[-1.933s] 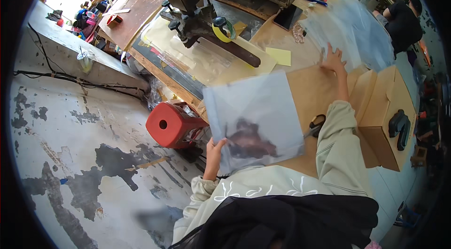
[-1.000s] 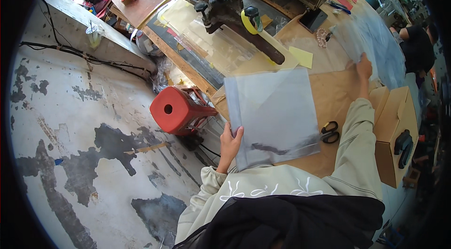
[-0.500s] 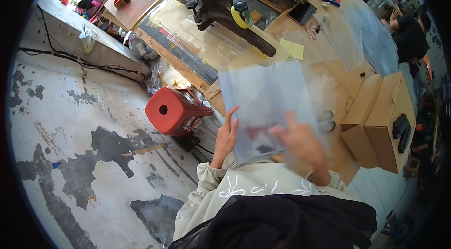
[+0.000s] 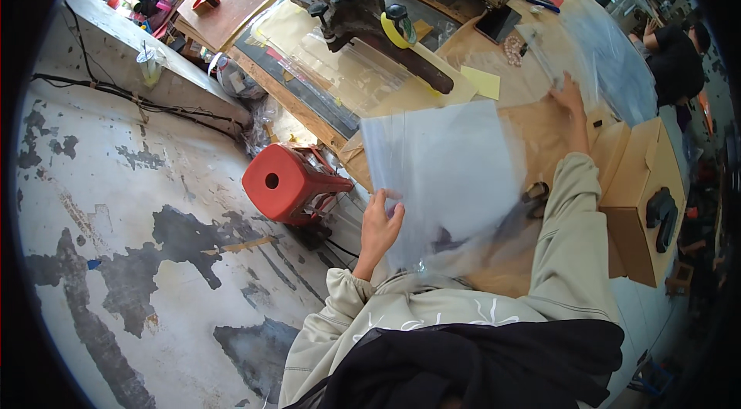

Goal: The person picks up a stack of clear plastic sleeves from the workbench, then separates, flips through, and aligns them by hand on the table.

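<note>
A stack of clear, bluish plastic sheets (image 4: 463, 154) lies across the near edge of the worktable, its lower part reaching my lap. My left hand (image 4: 378, 230) grips the left edge of these sheets, thumb and fingers around it. Stretched out to the far right, my right hand (image 4: 571, 100) has its fingers apart at the edge of another pile of clear plastic film (image 4: 546, 62); I cannot make out a firm hold. Behind the sheets stands a press machine (image 4: 351, 11) with a long dark metal bar and black knobs. A yellow tape roll (image 4: 398, 29) hangs on one knob.
A red stool (image 4: 282, 184) stands left of the table. Open cardboard boxes (image 4: 641, 185) sit at the right, a black object on one. A phone (image 4: 498, 23), a beaded string (image 4: 513, 50) and pliers (image 4: 540, 1) lie behind. Another person (image 4: 673, 62) is at the far right.
My right hand has left the stack of sheets and moved up and right to the other film. My left hand stays at the left edge, slightly lower.
</note>
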The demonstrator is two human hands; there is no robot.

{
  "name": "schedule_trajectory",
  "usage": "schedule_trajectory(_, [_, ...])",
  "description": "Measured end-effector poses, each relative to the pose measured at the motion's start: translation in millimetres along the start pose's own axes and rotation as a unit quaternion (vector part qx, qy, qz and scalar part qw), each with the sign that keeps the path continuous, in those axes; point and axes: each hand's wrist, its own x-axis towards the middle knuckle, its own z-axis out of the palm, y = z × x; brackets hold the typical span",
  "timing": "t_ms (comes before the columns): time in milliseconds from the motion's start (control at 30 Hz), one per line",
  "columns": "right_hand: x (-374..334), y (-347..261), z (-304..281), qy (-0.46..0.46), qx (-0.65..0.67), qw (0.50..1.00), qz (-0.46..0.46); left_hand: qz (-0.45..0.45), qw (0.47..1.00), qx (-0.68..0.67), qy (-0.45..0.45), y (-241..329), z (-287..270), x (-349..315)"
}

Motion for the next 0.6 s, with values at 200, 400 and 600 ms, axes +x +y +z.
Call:
schedule_trajectory(200, [5, -19, 12, -0.082, -0.14, 0.986, 0.032, -0.056, 0.996, -0.063, 0.019, -10, 4, -7])
schedule_trajectory(400, [12, 14, -14, -0.009, -0.106, 0.991, 0.084, 0.017, 0.995, 0.038, 0.086, -2, 13, -7])
schedule_trajectory(600, [-101, -78, -138, 0.004, -0.057, 0.998, -0.018, 0.027, 0.996, 0.084, -0.029, 9, 3, -11])
